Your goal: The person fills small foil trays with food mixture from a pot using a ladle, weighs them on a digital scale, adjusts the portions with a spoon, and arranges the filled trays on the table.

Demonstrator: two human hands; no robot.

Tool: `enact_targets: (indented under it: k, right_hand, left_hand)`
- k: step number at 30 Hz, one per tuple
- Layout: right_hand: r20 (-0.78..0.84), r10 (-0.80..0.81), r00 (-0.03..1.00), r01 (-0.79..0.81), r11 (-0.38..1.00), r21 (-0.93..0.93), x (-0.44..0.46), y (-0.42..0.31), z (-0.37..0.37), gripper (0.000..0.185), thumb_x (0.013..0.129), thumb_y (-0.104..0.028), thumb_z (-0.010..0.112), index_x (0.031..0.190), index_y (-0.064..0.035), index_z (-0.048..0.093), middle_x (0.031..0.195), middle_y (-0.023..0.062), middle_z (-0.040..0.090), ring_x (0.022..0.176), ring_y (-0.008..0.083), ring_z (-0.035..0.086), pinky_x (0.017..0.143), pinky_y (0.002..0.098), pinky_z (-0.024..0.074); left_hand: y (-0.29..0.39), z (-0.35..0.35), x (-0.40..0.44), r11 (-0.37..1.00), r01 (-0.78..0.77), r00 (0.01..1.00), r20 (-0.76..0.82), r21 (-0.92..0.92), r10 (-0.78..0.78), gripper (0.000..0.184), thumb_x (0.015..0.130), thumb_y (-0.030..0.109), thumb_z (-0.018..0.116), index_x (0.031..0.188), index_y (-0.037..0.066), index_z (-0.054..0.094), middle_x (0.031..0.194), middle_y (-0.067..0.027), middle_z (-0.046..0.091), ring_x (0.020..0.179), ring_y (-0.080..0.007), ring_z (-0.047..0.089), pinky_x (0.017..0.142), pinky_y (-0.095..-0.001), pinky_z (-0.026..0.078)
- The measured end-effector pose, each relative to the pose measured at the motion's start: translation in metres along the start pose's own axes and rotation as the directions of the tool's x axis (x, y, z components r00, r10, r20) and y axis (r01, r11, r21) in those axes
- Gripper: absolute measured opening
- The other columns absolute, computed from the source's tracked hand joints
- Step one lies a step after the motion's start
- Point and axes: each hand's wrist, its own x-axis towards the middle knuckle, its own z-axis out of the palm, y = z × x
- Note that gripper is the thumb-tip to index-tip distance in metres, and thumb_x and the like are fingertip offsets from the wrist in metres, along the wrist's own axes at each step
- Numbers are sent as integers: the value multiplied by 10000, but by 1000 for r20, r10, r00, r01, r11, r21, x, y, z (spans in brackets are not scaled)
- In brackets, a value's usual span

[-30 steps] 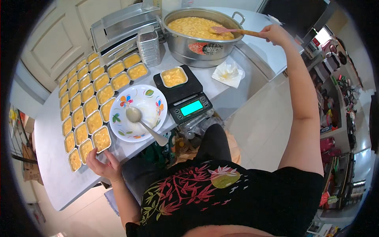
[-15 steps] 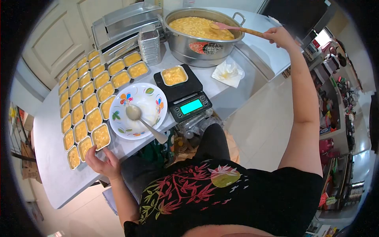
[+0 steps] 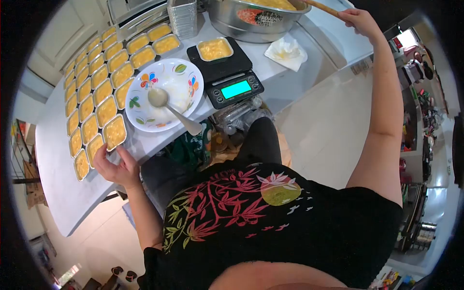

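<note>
My left hand [image 3: 116,166] rests at the table's near edge, fingers apart, its fingertips touching the nearest foil cups of yellow mixture [image 3: 115,132]. My right hand [image 3: 360,21] grips the wooden handle of a spatula [image 3: 323,7] over the rim of a large metal pot [image 3: 251,21]; the spatula's head is out of sight. One filled foil cup [image 3: 214,49] sits on a black digital scale [image 3: 236,89] with a lit display. Left of the scale, a flowered bowl [image 3: 186,79] holds a metal spoon [image 3: 158,97].
A stack of empty foil cups [image 3: 182,19] stands beside the pot. Crumpled white tissue [image 3: 286,53] lies right of the scale. Metal trays [image 3: 137,12] are behind the rows of cups. Plastic containers [image 3: 237,116] are below the table edge.
The view has tilted down, so the table and pot sit higher in the frame. The spatula's head has left the view. My left hand stays by the same cups.
</note>
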Motion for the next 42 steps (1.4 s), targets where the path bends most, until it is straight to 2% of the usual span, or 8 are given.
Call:
enact_targets:
  k: [14, 18, 21, 22, 25, 26, 30, 42]
  right_hand:
    - [-51, -170, 984, 176, 966, 187, -69, -48, -21, 316, 856, -351, 628, 1027, -89, 666, 702, -40, 556, 516, 28, 383, 470, 186, 274]
    - [-76, -255, 964, 265, 944, 194, -115, -79, 6, 284, 846, -314, 640, 981, -69, 691, 706, -13, 591, 529, 32, 442, 465, 187, 343]
    - [-46, -319, 947, 321, 924, 207, -133, -82, 34, 307, 818, -323, 670, 999, -75, 692, 681, -23, 582, 551, 19, 440, 467, 178, 332]
    - [-65, -278, 958, 286, 940, 186, -139, -85, 45, 281, 808, -307, 677, 987, -92, 701, 686, 5, 612, 558, 55, 483, 492, 213, 378]
    - [-171, -399, 901, 407, 913, 16, -151, -80, 80, 247, 803, -296, 682, 961, -108, 709, 711, 38, 639, 571, 102, 524, 545, 250, 429]
    - [-190, -327, 926, 324, 945, -49, -164, -94, 87, 225, 789, -301, 694, 933, -130, 713, 764, 58, 670, 601, 161, 591, 602, 280, 467]
    - [-310, -317, 896, 297, 949, -109, -179, -102, 111, 215, 769, -313, 706, 922, -162, 715, 798, 28, 681, 669, 176, 649, 600, 294, 476]
    - [-431, -512, 743, 415, 858, -304, -189, -103, 120, 118, 761, -263, 700, 844, -180, 709, 707, -12, 607, 606, 207, 596, 523, 320, 437]
  left_hand:
    - [-3, 1, 0, 999, 17, 1000, -12, -51, -18, 247, 722, 51, 616, 954, -26, 575, 896, -137, 564, 833, -306, 533, 756, -373, 436]
    - [1, 0, 2, 999, 14, 1000, -5, -32, -14, 251, 721, 43, 615, 959, -23, 572, 893, -137, 560, 830, -307, 531, 752, -373, 435]
    - [1, 0, 1, 999, 16, 1000, -3, -35, -16, 257, 719, 39, 616, 965, -22, 570, 893, -138, 558, 826, -307, 529, 749, -372, 434]
    - [1, 0, 1, 999, 15, 1000, -4, -34, -15, 259, 719, 38, 616, 967, -21, 569, 894, -138, 558, 825, -307, 529, 748, -372, 434]
    - [1, 0, 1, 999, 24, 1000, -5, -34, -24, 263, 718, 36, 615, 970, -20, 568, 893, -140, 556, 824, -306, 528, 748, -372, 434]
    - [1, 0, 1, 999, 29, 1000, -7, -36, -29, 264, 718, 36, 615, 971, -20, 567, 893, -141, 555, 824, -306, 528, 749, -372, 434]
    - [-2, -1, 1, 1000, -7, 1000, 4, -29, 7, 267, 745, 47, 649, 990, -25, 570, 909, -132, 563, 800, -259, 522, 725, -340, 435]
    - [-3, -1, 0, 1000, -2, 1000, 4, -8, 3, 274, 735, 41, 638, 991, -25, 568, 908, -139, 563, 808, -279, 532, 727, -354, 440]
